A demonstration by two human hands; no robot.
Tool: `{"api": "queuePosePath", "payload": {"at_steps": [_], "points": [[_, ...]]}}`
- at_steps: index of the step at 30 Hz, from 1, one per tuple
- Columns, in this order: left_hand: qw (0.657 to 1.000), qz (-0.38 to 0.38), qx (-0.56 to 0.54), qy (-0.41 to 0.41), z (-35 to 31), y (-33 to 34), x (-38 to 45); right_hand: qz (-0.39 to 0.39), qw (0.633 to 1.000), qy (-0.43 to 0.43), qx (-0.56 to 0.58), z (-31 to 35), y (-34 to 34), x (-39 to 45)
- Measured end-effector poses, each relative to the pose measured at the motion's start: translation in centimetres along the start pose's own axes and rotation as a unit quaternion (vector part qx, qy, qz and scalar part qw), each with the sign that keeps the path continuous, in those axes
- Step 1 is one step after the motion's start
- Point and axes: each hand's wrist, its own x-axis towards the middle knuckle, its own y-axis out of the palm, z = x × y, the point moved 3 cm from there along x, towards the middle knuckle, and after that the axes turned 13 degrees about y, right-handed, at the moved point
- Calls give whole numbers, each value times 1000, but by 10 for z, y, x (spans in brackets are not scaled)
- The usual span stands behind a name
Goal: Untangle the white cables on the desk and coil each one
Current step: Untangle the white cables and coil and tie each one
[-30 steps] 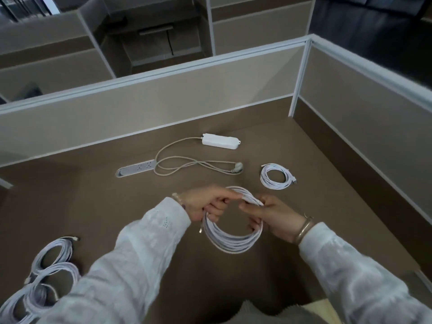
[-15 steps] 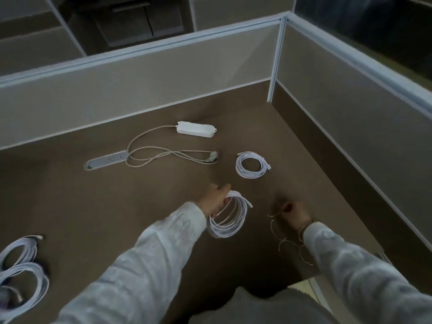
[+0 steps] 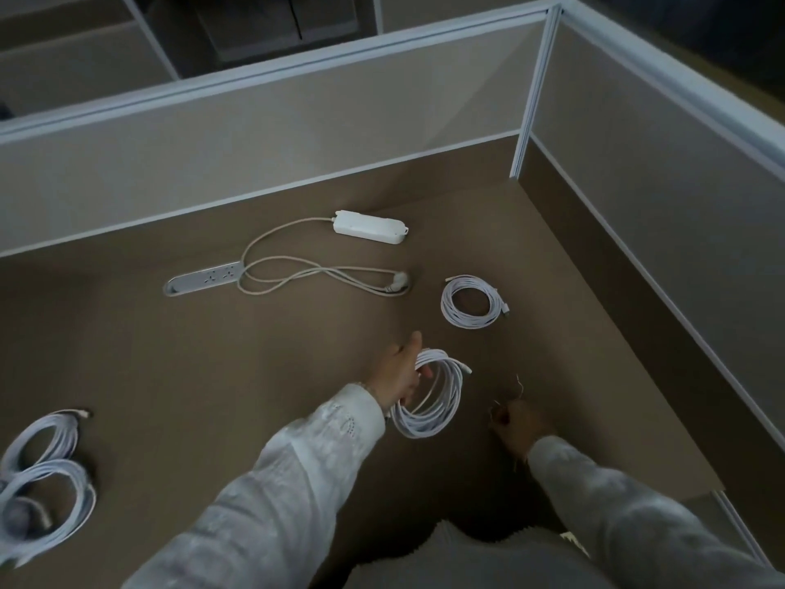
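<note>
Though dim, we see left hand (image 3: 397, 371) fingers curled thru coiled cable (image 3: 429, 395); right hand (image 3: 516, 429) blurred, grip can't tell; left-edge coils (image 3: 42, 491) cut off.

The left hand (image 3: 399, 369) holds a coiled white cable (image 3: 429, 395) over the brown desk (image 3: 212, 354); the right hand (image 3: 516, 429) pinches thin wire ties (image 3: 519, 383). Another coil (image 3: 469, 300) lies beyond.

The cables (image 3: 429, 395) are white, the desk (image 3: 170, 376) plain brown, the partitions (image 3: 255, 133) beige, the sleeves (image 3: 297, 474) white.

Long white patterned sleeves (image 3: 297, 469)
</note>
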Motion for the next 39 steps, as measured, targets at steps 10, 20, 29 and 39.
{"api": "queuePosePath", "payload": {"at_steps": [10,20,29,39], "points": [[997,-53,-52,-16,-10,-7,-1,40,890,-198,408,43,-67,-82],[993,-74,-94,15,-49,13,-35,-133,856,-383,319,65,-64,-113],[990,-53,-129,30,-74,17,-60,-432,704,-550,125,64,-85,-138],[983,-49,-104,142,-94,9,-78,-437,711,-528,158,64,-94,-151]]}}
